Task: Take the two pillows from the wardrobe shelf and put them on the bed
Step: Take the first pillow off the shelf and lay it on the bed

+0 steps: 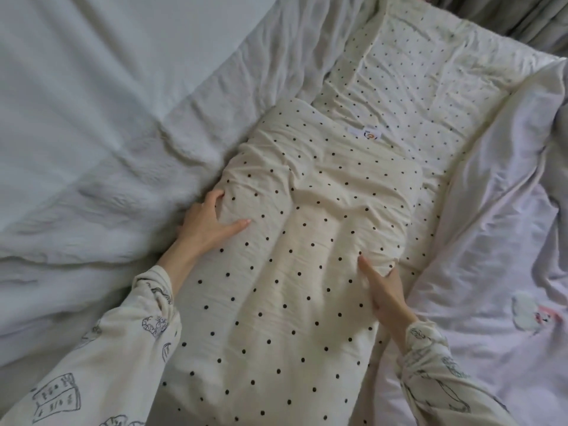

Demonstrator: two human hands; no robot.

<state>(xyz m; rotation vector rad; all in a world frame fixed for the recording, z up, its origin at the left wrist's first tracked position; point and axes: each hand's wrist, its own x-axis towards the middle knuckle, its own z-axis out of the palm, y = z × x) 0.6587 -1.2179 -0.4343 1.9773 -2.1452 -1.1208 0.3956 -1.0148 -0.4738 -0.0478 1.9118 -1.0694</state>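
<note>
Both hands are on the near pillow [301, 241], a cream one with bold black dots that lies on the bed [76, 87] between the two arms. The left hand [209, 222] grips its left edge: the fingers curl over the side and dig into the fabric while the thumb lies flat across the top, pointing towards the right hand. The right hand [385, 290] holds the opposite edge near the far right corner, thumb stretched along the top and the other fingers tucked under or behind the bunched cloth, so how far they curl I cannot tell. The cover is creased between the two hands. Beyond the fingertips lies a second pillow [408, 87], cream with finer dots, and the near pillow's far end overlaps it. A small white label [367, 134] sits just past that far end. To the left of the left hand spreads a rumpled grey-white duvet [101, 167]. To the right of the right hand lies a pale sheet [491, 226] with a printed figure. Both sleeves [116, 358] are cream with line drawings.
</note>
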